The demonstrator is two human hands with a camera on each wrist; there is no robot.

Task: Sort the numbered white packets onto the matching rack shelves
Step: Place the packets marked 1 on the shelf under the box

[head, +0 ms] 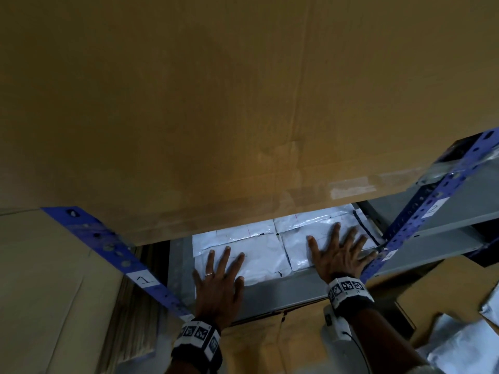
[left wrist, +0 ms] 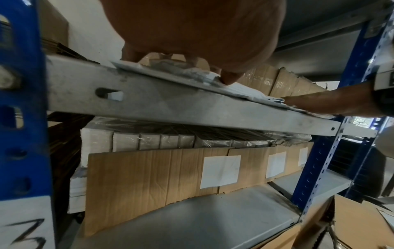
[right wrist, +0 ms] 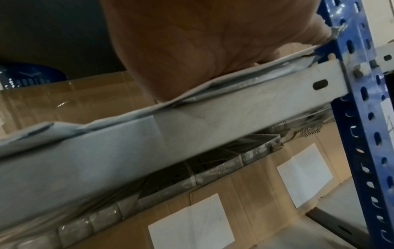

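Several white packets lie side by side on a grey rack shelf (head: 280, 290) under a big cardboard box. My left hand (head: 220, 271) lies flat with spread fingers on the left packets (head: 259, 255). On the right packets (head: 297, 252) my right hand (head: 340, 249) presses flat, fingers spread. In the left wrist view my left hand (left wrist: 192, 33) rests on the packet edges (left wrist: 241, 89) at the shelf lip (left wrist: 170, 104). The right wrist view shows my right hand (right wrist: 202, 50) on a packet (right wrist: 149, 107) that hangs over the shelf front (right wrist: 255, 104).
A large cardboard box (head: 216, 103) overhangs the shelf closely. Blue uprights stand at the left (head: 113, 252), labelled 1, and at the right (head: 421, 211). More white packets (head: 464, 344) lie at the lower right. The shelf below holds cardboard boxes (left wrist: 170, 176).
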